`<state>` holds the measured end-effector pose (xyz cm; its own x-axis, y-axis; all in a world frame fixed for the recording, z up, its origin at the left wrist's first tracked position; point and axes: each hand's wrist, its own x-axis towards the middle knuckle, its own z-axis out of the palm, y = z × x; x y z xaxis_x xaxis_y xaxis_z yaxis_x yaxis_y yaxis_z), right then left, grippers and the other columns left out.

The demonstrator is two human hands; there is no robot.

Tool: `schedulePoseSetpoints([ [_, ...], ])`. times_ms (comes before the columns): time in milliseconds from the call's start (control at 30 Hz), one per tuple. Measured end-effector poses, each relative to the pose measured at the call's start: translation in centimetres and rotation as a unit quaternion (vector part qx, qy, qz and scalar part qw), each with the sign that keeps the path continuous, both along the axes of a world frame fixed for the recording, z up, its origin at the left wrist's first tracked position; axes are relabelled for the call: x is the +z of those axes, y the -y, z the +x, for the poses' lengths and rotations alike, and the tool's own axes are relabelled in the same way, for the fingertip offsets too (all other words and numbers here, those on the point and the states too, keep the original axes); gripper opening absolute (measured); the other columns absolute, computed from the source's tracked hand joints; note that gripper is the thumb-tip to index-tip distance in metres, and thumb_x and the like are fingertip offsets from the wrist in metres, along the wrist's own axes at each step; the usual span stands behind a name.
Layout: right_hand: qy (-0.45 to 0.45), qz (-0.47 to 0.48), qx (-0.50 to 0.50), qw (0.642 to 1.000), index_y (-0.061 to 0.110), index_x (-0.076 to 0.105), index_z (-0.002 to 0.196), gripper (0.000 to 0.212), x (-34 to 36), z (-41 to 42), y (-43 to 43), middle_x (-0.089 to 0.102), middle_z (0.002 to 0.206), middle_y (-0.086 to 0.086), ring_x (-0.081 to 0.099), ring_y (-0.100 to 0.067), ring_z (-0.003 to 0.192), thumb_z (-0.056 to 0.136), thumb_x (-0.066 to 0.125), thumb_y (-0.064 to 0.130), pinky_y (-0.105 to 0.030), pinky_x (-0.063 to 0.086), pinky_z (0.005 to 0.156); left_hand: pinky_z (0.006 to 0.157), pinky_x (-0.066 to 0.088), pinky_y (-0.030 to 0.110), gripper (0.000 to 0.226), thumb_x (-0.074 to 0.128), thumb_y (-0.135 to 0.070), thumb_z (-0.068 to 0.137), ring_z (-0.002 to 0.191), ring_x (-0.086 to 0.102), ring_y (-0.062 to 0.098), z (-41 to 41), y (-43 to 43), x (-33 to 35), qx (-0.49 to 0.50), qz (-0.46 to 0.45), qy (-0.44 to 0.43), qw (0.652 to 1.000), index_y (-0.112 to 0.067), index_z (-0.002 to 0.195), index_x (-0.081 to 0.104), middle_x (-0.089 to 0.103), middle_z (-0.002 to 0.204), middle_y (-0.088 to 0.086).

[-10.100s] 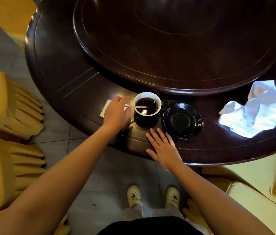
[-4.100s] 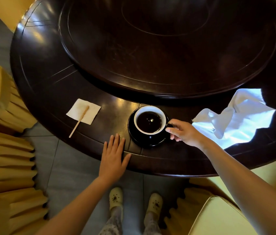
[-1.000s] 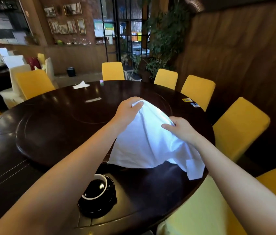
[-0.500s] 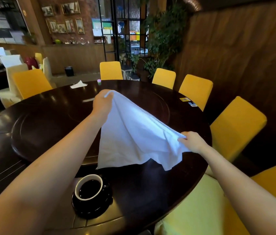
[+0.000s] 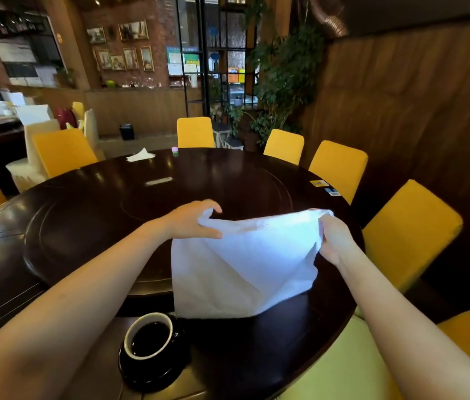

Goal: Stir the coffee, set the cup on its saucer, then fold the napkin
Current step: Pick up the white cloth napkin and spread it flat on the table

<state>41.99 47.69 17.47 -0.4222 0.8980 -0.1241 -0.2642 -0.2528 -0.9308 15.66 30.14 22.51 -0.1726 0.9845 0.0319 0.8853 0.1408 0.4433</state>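
Note:
A white cloth napkin [image 5: 245, 267] hangs spread above the dark round table [image 5: 256, 347]. My left hand [image 5: 190, 220] pinches its upper left corner, and my right hand [image 5: 333, 241] grips its upper right corner. The lower edge of the napkin touches or hovers just over the tabletop. Near the front edge, a white-lined cup of dark coffee [image 5: 148, 336] stands on its black saucer [image 5: 155, 373], just left of and below the napkin. My left forearm crosses beside the cup.
A raised turntable [image 5: 98, 220] fills the table's middle. Yellow chairs [image 5: 409, 229] ring the table. At the far side lie a crumpled white tissue [image 5: 140, 155] and a small green and pink thing [image 5: 175, 151]. Cards [image 5: 324, 187] lie at the right rim.
Both hands have come level and pulled the napkin's top edge taut. The left hand dropped lower and the right hand rose, so the cloth now hangs flat.

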Motion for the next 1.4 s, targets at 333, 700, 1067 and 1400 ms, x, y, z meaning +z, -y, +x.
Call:
schedulePoseSetpoints([
  [333, 0.106, 0.079, 0.266, 0.955, 0.018, 0.07, 0.084, 0.04, 3.7, -3.2, 0.5, 0.07, 0.091, -0.009, 0.069, -0.021, 0.084, 0.083, 0.045, 0.049, -0.034, 0.052, 0.073, 0.081, 0.048, 0.035, 0.043, 0.044, -0.041, 0.095, 0.092, 0.059, 0.025, 0.9, 0.1, 0.8, 0.107, 0.133, 0.279, 0.945, -0.002, 0.105, 0.059, 0.063, 0.104, 0.016],
  [700, 0.28, 0.404, 0.285, 0.823, 0.007, 0.057, 0.075, 0.014, 8.8, -10.7, 1.6, 0.054, 0.068, -0.002, 0.053, -0.002, 0.059, 0.088, 0.058, 0.009, -0.014, 0.039, 0.055, 0.081, 0.045, 0.038, 0.024, 0.042, -0.041, 0.095, 0.086, 0.054, 0.021, 0.7, -5.0, 4.2, 0.149, 0.22, 0.362, 0.893, -0.025, 0.081, 0.053, 0.056, 0.091, 0.007],
  [1067, 0.34, 0.483, 0.02, 0.806, 0.011, 0.053, 0.076, 0.025, 12.7, -19.3, -6.7, 0.055, 0.068, -0.005, 0.047, -0.028, 0.064, 0.096, 0.039, 0.016, -0.039, 0.035, 0.061, 0.054, 0.025, 0.024, 0.029, 0.038, -0.028, 0.099, 0.062, 0.037, 0.012, -8.8, -9.7, 8.0, 0.094, 0.21, 0.068, 0.971, -0.02, 0.072, 0.039, 0.039, 0.068, -0.003],
  [1400, 0.285, 0.524, 0.028, 0.802, 0.028, 0.033, 0.06, 0.038, 11.7, -20.1, -9.9, 0.035, 0.055, 0.005, 0.034, -0.012, 0.052, 0.096, 0.047, 0.03, -0.03, 0.02, 0.049, 0.067, 0.031, 0.032, 0.019, 0.038, -0.026, 0.099, 0.068, 0.045, 0.013, -11.0, -10.5, 7.5, 0.096, 0.197, -0.021, 0.975, -0.011, 0.091, 0.046, 0.047, 0.074, -0.004],
])
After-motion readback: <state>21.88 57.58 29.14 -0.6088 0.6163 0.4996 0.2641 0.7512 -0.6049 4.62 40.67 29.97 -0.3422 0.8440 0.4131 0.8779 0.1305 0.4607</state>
